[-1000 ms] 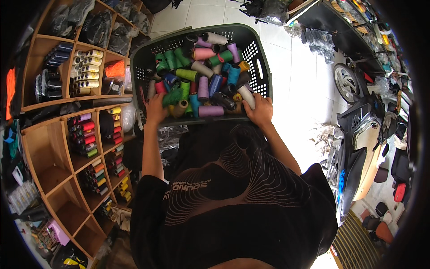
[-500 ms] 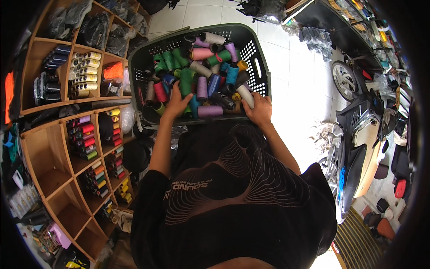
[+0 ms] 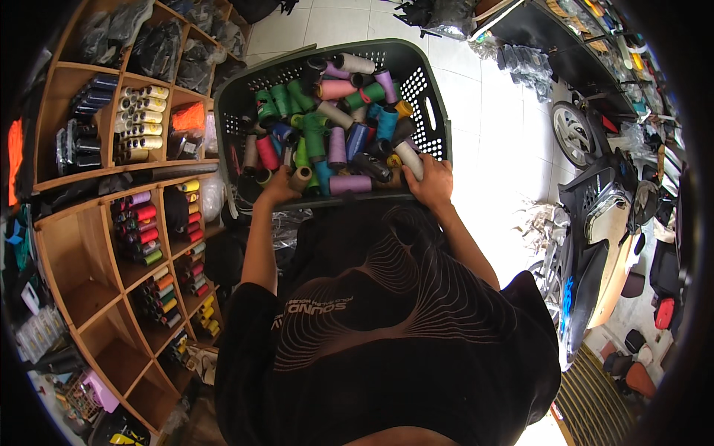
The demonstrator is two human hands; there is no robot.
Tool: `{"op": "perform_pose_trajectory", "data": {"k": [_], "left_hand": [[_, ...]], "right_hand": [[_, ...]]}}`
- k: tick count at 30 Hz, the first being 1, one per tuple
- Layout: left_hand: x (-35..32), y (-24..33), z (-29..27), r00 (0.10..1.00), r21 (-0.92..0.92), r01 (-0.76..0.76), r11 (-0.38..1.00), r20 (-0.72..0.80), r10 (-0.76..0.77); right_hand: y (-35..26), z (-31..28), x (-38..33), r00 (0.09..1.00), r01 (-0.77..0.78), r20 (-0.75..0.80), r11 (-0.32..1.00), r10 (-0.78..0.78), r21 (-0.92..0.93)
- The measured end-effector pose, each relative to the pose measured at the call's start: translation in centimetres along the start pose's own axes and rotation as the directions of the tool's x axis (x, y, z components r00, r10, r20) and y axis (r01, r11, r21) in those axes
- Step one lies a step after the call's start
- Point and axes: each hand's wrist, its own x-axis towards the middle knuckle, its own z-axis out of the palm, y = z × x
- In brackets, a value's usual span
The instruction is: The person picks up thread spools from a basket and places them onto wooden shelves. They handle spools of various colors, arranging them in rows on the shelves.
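I hold a dark plastic basket against my body; it is heaped with several thread spools in green, pink, purple, blue and white. My right hand grips the basket's near rim at the right corner, with its fingers beside a white spool. At the near left of the basket, my left hand has its fingers curled round a tan spool just inside the rim. A lilac spool lies along the rim between my hands.
Wooden shelf cubbies on my left hold rows of coloured spools and dark bagged goods. A parked scooter stands to the right on the white tiled floor. More bagged items lie along the far right wall.
My left hand left the basket's rim, reached in over the spools with fingers spread, then drew back to the near edge onto the tan spool. The right hand stayed on the rim.
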Motion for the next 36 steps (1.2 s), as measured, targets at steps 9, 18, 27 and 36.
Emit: {"op": "perform_pose_trajectory", "data": {"k": [9, 18, 27, 36], "left_hand": [[-0.2, 3.9, 0.2, 0.993, 0.271, 0.017, 0.962, -0.114, 0.014], [-2.8, 4.8, -3.1, 0.977, 0.111, 0.133, 0.985, -0.181, -0.112], [-5.7, 7.7, -5.7, 0.926, -0.084, 0.086, 0.993, -0.362, -0.111], [-5.9, 6.9, -5.6, 0.882, -0.399, -0.037, 0.916, -0.443, -0.158]], "right_hand": [[-0.1, 0.0, 0.0, 1.000, -0.001, 0.002, 1.000, 0.001, 0.016], [0.4, 0.5, 0.0, 0.999, 0.030, -0.018, 1.000, -0.030, -0.007], [0.2, 0.1, 0.0, 0.999, 0.033, -0.008, 0.999, -0.033, -0.016], [0.1, 0.0, 0.2, 1.000, 0.026, -0.003, 1.000, -0.026, 0.008]]}}
